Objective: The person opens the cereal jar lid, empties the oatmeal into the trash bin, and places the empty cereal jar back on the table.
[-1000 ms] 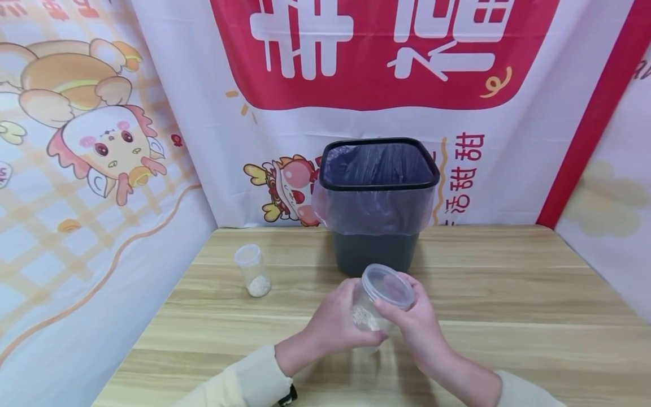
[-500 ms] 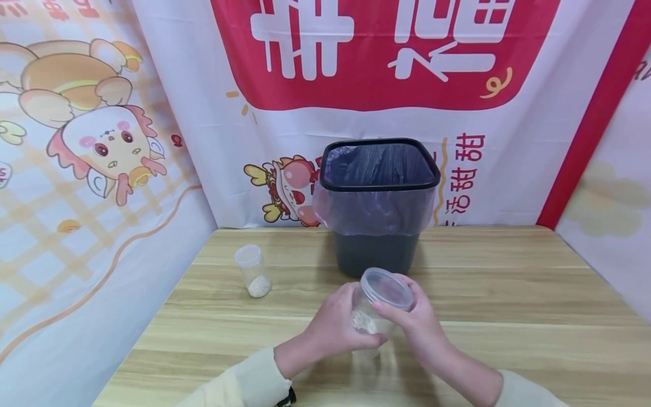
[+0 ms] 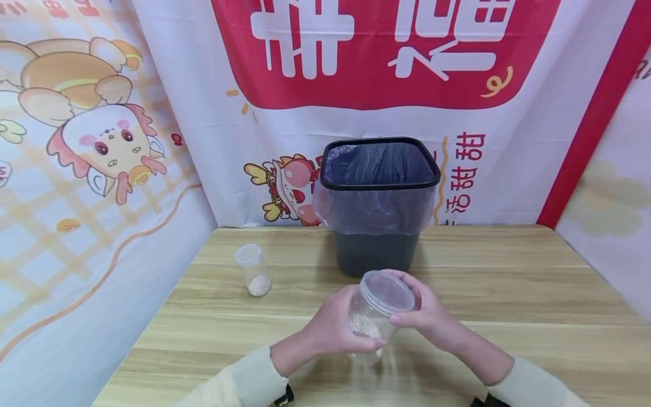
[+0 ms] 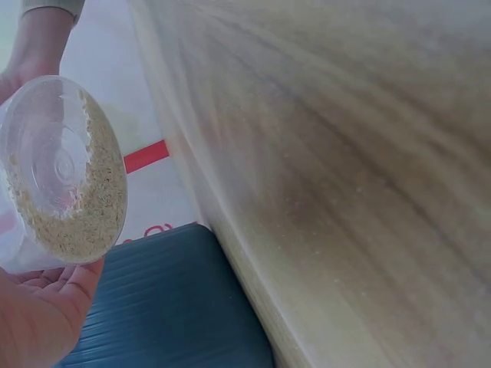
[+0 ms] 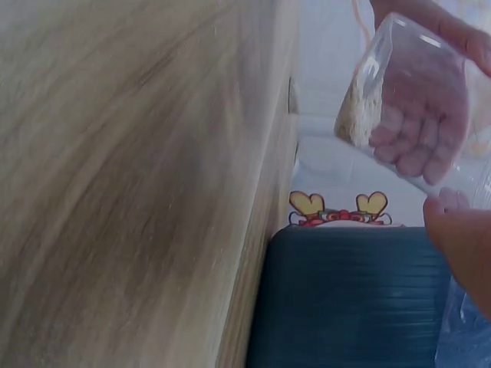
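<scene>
A clear plastic jar (image 3: 373,316) with a translucent lid (image 3: 389,292) leans to the right over the table, held in both hands. Its pale grains (image 4: 92,215) lie slanted against one side of the bottom, plain in the left wrist view. My left hand (image 3: 335,322) grips the jar's body, thumb across the front. Through the clear wall, its curled fingers show in the right wrist view. My right hand (image 3: 432,316) holds the lid's edge, thumb at the front and fingers round the far side. Part of the right hand's fingers is hidden behind the lid.
A smaller clear jar (image 3: 250,268) with white grains at the bottom stands on the wooden table (image 3: 203,339) at the left. Behind the hands is a dark bin (image 3: 376,251) lined with a plastic bag. Printed cloth (image 3: 274,130) hangs at the back and sides.
My right hand has shifted round the lid, its thumb moving right to the edge and its wrist swinging outward. The jar has come slightly down, still in my left hand's grip.
</scene>
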The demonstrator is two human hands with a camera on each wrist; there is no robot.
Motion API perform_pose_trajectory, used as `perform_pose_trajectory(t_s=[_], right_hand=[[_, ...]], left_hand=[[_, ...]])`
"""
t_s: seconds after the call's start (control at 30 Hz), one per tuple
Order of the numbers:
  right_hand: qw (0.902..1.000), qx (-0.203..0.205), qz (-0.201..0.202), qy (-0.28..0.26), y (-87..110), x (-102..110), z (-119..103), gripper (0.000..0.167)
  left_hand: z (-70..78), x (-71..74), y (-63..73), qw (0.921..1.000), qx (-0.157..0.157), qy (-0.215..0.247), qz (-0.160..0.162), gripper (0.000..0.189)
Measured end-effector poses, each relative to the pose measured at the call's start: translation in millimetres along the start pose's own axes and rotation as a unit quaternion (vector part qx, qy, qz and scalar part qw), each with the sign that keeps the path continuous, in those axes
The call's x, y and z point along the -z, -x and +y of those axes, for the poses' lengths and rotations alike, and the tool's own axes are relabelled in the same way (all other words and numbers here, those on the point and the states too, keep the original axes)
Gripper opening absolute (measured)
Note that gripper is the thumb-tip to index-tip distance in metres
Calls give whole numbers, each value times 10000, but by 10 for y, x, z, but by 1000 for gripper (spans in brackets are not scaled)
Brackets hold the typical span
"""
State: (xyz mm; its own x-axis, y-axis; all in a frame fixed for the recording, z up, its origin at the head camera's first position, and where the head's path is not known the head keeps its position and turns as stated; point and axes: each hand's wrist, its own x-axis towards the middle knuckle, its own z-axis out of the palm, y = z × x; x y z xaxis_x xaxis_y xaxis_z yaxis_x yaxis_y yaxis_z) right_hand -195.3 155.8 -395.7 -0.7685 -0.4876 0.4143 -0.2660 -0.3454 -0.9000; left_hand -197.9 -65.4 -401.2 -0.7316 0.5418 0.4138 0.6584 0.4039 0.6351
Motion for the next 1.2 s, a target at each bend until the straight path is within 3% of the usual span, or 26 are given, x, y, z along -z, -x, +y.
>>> perform_pose_trajectory(t_s=[0.17, 0.33, 0.43, 0.5, 0.63, 0.73, 0.83, 0.93, 1.1, 1.2], right_hand=[[9996, -51, -266, -122, 3, 27, 2, 71], [9997, -183, -107, -143, 16, 3, -17, 76], [9988, -292, 375, -128, 30, -69, -46, 79], [9943, -431, 975, 0, 32, -159, -80, 80], [9687, -887, 2273, 458, 9, -384, -148, 73], [9478, -1158, 2873, 755, -8, -516, -173, 68], [9349, -1285, 3182, 901, -21, -586, -170, 64], [9281, -1385, 3319, 960, -27, -610, -148, 61], [9271, -1466, 3300, 1008, -7, -611, -126, 63], [9327, -1401, 3180, 964, -1, -586, -128, 63]], left_hand=[[1, 0, 16, 9999, -34, 81, -67, 80], [12, -6, 13, 9998, 108, 169, -6, 79], [20, -12, -3, 9994, 246, 192, 161, 77], [29, -13, -14, 9990, 305, 92, 318, 78], [48, -19, -23, 9974, 343, -286, 568, 79], [63, -31, -25, 9967, 344, -442, 592, 80], [72, -52, -30, 9963, 343, -587, 533, 81], [66, -75, -27, 9953, 323, -775, 487, 79], [58, -92, -6, 9947, 296, -888, 436, 78], [56, -95, -1, 9951, 252, -841, 451, 78]])
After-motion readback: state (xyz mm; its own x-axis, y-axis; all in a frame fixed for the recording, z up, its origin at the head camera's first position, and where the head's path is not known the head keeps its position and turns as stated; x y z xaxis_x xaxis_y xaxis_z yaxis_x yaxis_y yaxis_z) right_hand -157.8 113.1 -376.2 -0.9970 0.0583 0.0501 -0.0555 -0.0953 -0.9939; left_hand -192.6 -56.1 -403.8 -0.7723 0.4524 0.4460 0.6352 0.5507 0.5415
